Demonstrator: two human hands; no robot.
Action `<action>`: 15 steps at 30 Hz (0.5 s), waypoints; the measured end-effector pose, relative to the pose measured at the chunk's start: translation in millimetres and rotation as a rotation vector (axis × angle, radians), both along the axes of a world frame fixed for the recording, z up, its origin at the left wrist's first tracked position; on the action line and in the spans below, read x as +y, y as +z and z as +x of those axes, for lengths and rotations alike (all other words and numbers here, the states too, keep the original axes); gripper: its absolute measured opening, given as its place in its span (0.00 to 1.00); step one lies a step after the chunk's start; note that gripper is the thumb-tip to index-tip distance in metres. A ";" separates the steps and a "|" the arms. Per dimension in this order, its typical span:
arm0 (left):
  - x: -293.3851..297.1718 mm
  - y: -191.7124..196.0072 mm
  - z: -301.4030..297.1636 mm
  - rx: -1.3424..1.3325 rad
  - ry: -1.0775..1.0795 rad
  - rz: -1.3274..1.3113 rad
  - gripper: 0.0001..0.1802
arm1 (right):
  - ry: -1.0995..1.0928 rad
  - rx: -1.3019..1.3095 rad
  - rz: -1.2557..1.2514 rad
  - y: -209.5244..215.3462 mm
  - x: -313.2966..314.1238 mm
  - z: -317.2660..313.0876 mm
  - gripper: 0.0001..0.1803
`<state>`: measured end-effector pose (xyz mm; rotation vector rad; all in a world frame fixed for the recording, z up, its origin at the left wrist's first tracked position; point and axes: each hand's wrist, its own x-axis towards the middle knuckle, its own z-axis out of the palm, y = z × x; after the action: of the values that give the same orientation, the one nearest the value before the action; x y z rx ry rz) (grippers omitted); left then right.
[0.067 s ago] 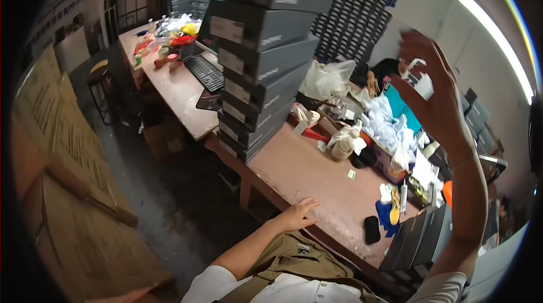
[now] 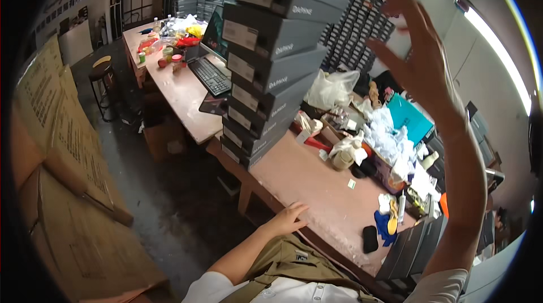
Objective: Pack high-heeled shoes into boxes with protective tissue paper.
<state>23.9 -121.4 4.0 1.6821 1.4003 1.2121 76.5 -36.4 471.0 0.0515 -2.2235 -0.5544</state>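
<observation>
My left hand (image 2: 287, 219) rests at the near edge of the pinkish table (image 2: 294, 181), fingers stretched out and holding nothing. Raised high on the right is my right hand (image 2: 416, 57), its thumb apart from its curved fingers and nothing between them. A tall stack of dark grey shoe boxes (image 2: 257, 82) stands on the table's left end, apart from both hands. More grey boxes (image 2: 408, 252) stand upright at the right, beside my right forearm. Near them lie a small black object (image 2: 370, 239) and a blue cloth (image 2: 384, 228).
Crumpled white paper (image 2: 387, 130), a white plastic bag (image 2: 331, 89) and a teal box (image 2: 408, 115) crowd the table's far side. Large cardboard cartons (image 2: 85, 229) line the left. Behind the stack, another table holds a keyboard (image 2: 210, 76) and a monitor; a stool (image 2: 102, 71) stands beyond.
My right hand has moved slightly up and left in the picture. My left hand has shifted a little left along the table edge. The whole view has shifted slightly.
</observation>
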 end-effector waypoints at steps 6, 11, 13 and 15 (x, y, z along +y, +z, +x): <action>-6.5 -25.8 -54.9 0.073 0.082 0.012 0.30 | -0.061 0.297 0.436 135.0 36.4 -124.8 0.25; 74.2 -74.6 -73.5 0.216 0.175 -0.043 0.30 | -0.477 0.261 0.311 181.5 23.6 -164.2 0.26; 93.7 -112.4 -76.0 0.293 0.278 -0.020 0.28 | -0.591 0.073 0.717 230.8 69.1 -183.6 0.22; 93.8 -126.4 -82.1 0.387 0.382 0.006 0.27 | -0.644 0.028 0.485 226.0 47.7 -205.2 0.18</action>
<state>-58.2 -27.6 -122.4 1.7707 2.0268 1.1207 -128.7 11.3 696.9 -0.4318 -2.0050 -1.4230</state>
